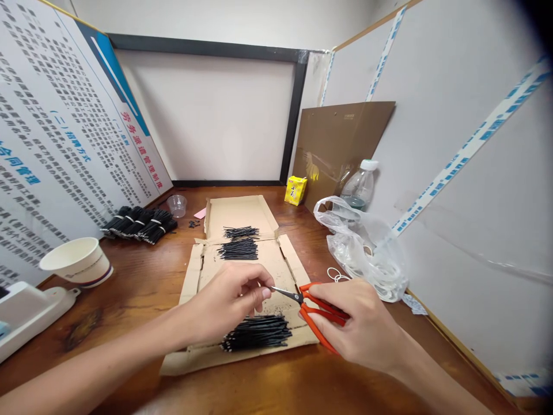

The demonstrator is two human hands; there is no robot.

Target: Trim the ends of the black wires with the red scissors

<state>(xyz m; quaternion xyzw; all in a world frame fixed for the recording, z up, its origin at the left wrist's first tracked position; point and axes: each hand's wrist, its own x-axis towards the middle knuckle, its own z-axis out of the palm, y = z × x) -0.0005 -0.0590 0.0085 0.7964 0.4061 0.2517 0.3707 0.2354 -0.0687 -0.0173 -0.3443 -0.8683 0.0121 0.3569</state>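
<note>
Scissors: I have the orange-handled scissors (299,298) above the cardboard (242,210), between the two hands, tips at the left fingertips
Long axis: it slants from the tips, left and farther off, to the handles, right and nearer the body; the blades look almost together, though I cannot tell whether a slit remains
Right hand: the right hand (358,320) has its fingers clamped on the orange handles, so it is the one I would steer the blades with
Left hand: the left hand (235,294) pinches thumb and forefinger together; anything between them is too small for me to tell
Near pile: the near pile of black strips (259,332) lies on the cardboard, just to the body side of the left hand, strips running roughly left to right; the left hand looks nearer to it
Far piles: two smaller far piles (239,249) lie beyond the left hand, strips also crosswise
Right side: white rings (337,275) and a plastic bag (380,230) sit beyond the right hand
Left side: tied black bundles (138,223) and a paper cup (80,265), well apart from the blades
In the way: I judge only the left fingertips crowd the tips
</note>
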